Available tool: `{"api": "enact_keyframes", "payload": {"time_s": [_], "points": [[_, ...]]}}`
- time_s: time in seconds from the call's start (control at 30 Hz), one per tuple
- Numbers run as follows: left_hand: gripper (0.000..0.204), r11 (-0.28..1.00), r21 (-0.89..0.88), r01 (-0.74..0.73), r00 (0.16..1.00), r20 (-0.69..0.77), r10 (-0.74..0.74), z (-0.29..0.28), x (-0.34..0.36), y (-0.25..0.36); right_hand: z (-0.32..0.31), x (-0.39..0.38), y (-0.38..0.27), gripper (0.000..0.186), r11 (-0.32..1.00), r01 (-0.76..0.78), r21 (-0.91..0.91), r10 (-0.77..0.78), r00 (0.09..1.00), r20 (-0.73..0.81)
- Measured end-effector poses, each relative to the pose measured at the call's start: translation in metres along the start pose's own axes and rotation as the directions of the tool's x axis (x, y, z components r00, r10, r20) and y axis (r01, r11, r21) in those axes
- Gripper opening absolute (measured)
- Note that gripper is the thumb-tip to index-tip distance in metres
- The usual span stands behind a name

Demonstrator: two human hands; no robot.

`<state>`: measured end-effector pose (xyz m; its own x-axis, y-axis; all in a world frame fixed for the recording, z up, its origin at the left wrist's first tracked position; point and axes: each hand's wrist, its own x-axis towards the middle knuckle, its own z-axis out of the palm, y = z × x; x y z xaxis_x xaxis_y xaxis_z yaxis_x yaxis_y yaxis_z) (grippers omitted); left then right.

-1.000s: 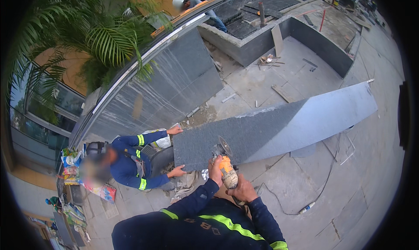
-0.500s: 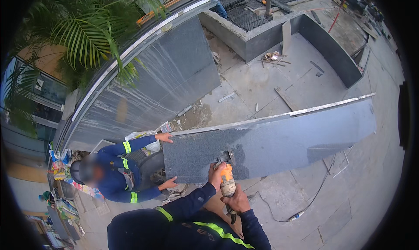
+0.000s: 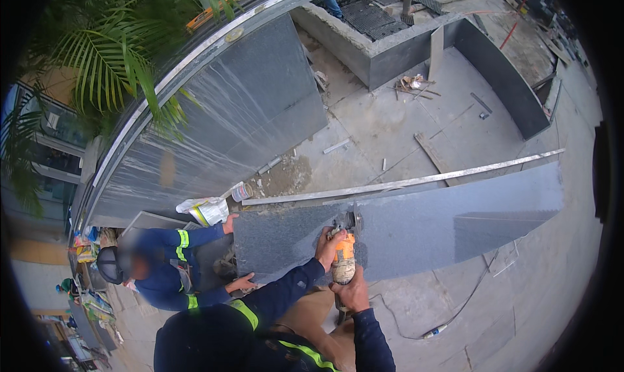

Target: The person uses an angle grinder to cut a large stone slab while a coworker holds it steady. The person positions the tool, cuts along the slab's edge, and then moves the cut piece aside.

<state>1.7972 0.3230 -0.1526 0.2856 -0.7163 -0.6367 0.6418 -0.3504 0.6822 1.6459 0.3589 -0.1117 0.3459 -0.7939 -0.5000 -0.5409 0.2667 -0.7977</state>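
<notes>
My left hand (image 3: 328,245) grips the front of a dusty orange angle grinder (image 3: 344,256), and my right hand (image 3: 352,293) is closed round its rear body, where a power cord trails. The grinder’s disc (image 3: 355,219) is over the far part of a long dark grey stone slab (image 3: 409,216), near its far edge; whether it touches the stone I cannot tell. A pale straight bar (image 3: 403,180) lies along that edge. At the left, a co-worker (image 3: 159,274) in navy with reflective bands has both hands at the slab’s left end, one at each corner.
A power cord with a connector (image 3: 432,333) lies on the paving (image 3: 500,307). Beyond are a low dark curved wall (image 3: 500,79), a tall grey panel (image 3: 227,125) under a rail, palm fronds (image 3: 104,66), a bucket (image 3: 241,191) and white sacks (image 3: 205,211). Another person’s leg (image 3: 328,1) shows at the top.
The grinder, in both my hands, has moved toward the slab’s far edge. My view has shifted, leaving only a leg of the white-helmeted person and showing more of the pale bar.
</notes>
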Motion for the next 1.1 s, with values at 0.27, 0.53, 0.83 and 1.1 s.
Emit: {"api": "enact_keyframes", "payload": {"time_s": [0.27, 0.53, 0.83, 1.1], "points": [[0.048, 0.992, 0.062, -0.112, 0.993, 0.03, 0.11, -0.004, 0.099, -0.004, 0.013, 0.103, 0.034, 0.075, 0.993, 0.105, 0.057, -0.103, 0.994, -0.04], [0.046, 0.966, 0.163, -0.2, 0.978, 0.089, 0.188, -0.019, 0.161, -0.056, 0.041, 0.159, 0.114, 0.078, 0.972, 0.186, 0.147, -0.166, 0.976, -0.139], [0.048, 0.973, 0.151, -0.174, 0.983, 0.093, 0.161, -0.032, 0.178, -0.096, 0.042, 0.161, 0.142, 0.077, 0.975, 0.189, 0.116, -0.166, 0.969, -0.185], [0.048, 0.979, 0.109, -0.172, 0.984, 0.069, 0.166, -0.028, 0.178, -0.097, 0.041, 0.161, 0.144, 0.077, 0.982, 0.155, 0.107, -0.136, 0.978, -0.161]]}}
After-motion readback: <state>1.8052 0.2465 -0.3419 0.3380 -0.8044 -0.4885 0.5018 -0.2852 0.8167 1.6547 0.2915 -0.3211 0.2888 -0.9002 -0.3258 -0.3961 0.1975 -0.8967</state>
